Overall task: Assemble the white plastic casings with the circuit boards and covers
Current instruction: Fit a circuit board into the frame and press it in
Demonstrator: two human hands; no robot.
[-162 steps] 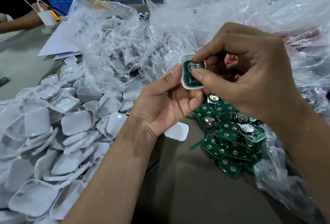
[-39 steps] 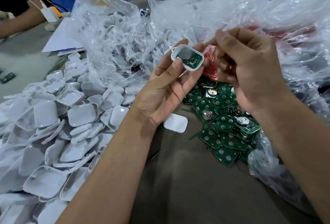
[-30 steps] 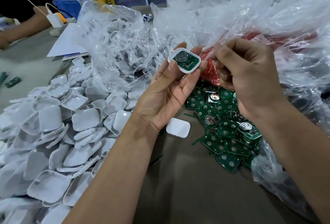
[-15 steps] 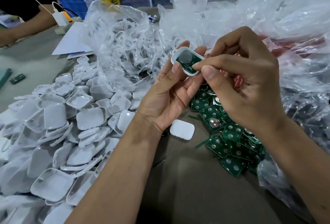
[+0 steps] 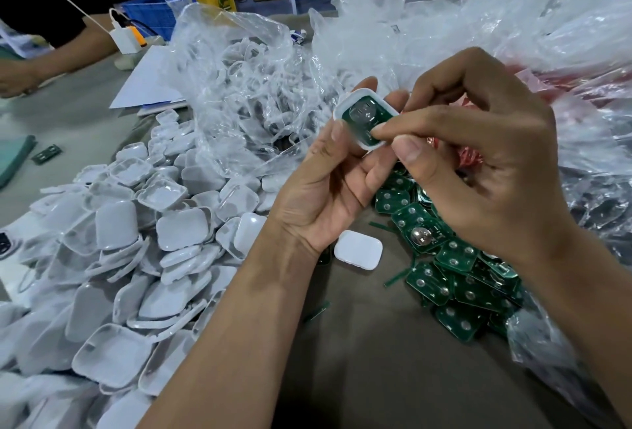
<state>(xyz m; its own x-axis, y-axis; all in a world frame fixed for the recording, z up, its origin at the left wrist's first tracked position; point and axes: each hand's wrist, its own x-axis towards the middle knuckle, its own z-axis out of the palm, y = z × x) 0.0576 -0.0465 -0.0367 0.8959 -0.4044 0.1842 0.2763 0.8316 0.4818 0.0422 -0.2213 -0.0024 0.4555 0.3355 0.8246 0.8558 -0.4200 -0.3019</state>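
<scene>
1. While the left hand [image 5: 328, 189] holds a white casing [image 5: 345, 110] up above the bench [image 5: 359, 360], its grip is clamped on the shell's edges, open side facing the person.
2. A green circuit board [image 5: 364, 114] sits inside that casing, with a round metal cell showing on it.
3. The right hand [image 5: 478, 168] pinches forefinger and thumb together at the board's lower corner; whether it holds some small part there I cannot tell.
4. My read: the board is being seated, and the cover is not yet on.
5. Next, I judge, the corner needs pressing flat, then a cover must be picked up.
6. One closed white piece [image 5: 358, 250] lies on the bench just below the left wrist, beside the loose green boards [image 5: 455, 268].
7. A heap of white shells [image 5: 136, 240] is piled to the left, near a clear plastic bag [image 5: 239, 86].
</scene>
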